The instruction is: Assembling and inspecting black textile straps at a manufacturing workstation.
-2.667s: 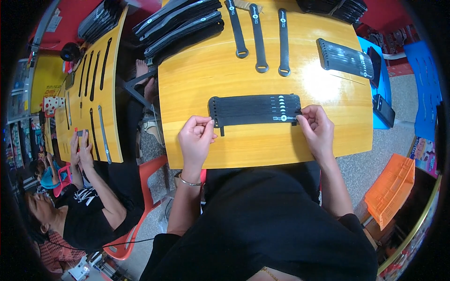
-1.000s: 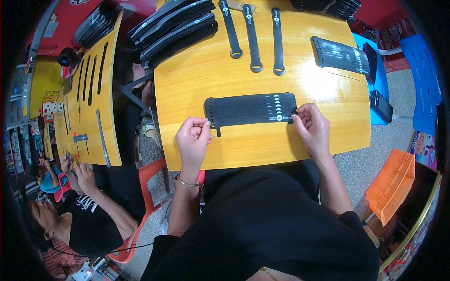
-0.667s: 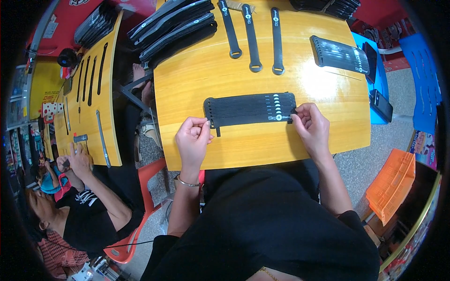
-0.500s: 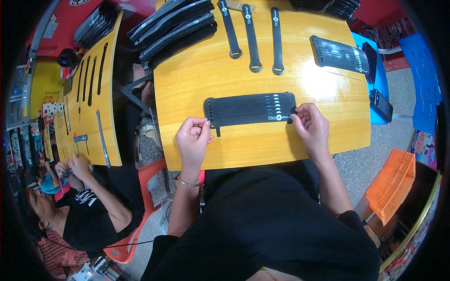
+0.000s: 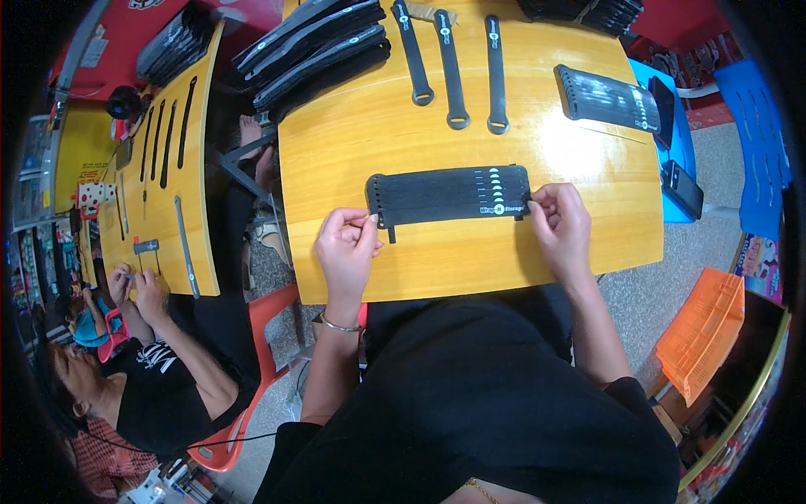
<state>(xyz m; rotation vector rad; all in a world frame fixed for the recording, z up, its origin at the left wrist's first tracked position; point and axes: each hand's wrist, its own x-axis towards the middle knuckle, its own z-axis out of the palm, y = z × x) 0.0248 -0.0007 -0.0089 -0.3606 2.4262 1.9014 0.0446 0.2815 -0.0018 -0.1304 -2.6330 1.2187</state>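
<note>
An overlapping row of black hook-and-loop straps (image 5: 428,196) lies crosswise on the yellow wooden table in front of me, slotted ends to the left and pale printed marks near the right end. My left hand (image 5: 346,244) is closed, thumb and fingertips pinching the near left corner of the row. On the other end, my right hand (image 5: 560,220) pinches the near right corner. A short dark tab (image 5: 392,235) sticks out under the near edge by my left fingers. Farther off, three single straps (image 5: 453,76) lie lengthwise, side by side.
Thick piles of black straps (image 5: 311,59) stand at the table's far left, with more (image 5: 583,13) at the far right. Another fanned bundle (image 5: 609,99) lies right, beside phones (image 5: 684,189) on a blue surface. An orange crate (image 5: 701,336) sits lower right. A co-worker (image 5: 168,370) handles straps at the left table.
My hands stay at the two ends of the row, almost unmoved. The row's near edge looks slightly more even. The co-worker's hands have shifted a little at the other table.
</note>
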